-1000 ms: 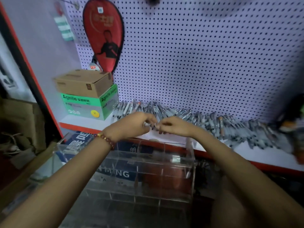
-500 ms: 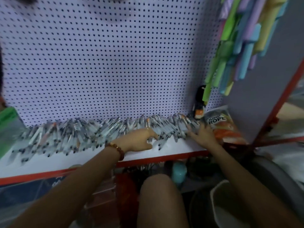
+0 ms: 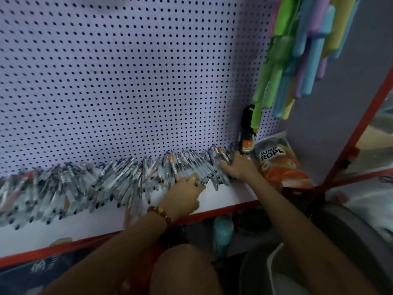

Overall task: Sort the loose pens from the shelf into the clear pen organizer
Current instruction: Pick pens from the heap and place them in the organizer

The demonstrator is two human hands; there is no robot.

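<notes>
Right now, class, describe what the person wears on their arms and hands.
Both forearms are bare, with no sleeves in view. The left wrist carries a bracelet of round brown and amber beads. The right hand and wrist wear nothing visible.

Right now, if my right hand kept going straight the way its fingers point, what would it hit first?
The pens. Your right hand rests spread at the right end of the row, fingers aimed up and slightly left, so it would push into those pens first. The pegboard probably comes next, though depth is hard to judge.
</notes>
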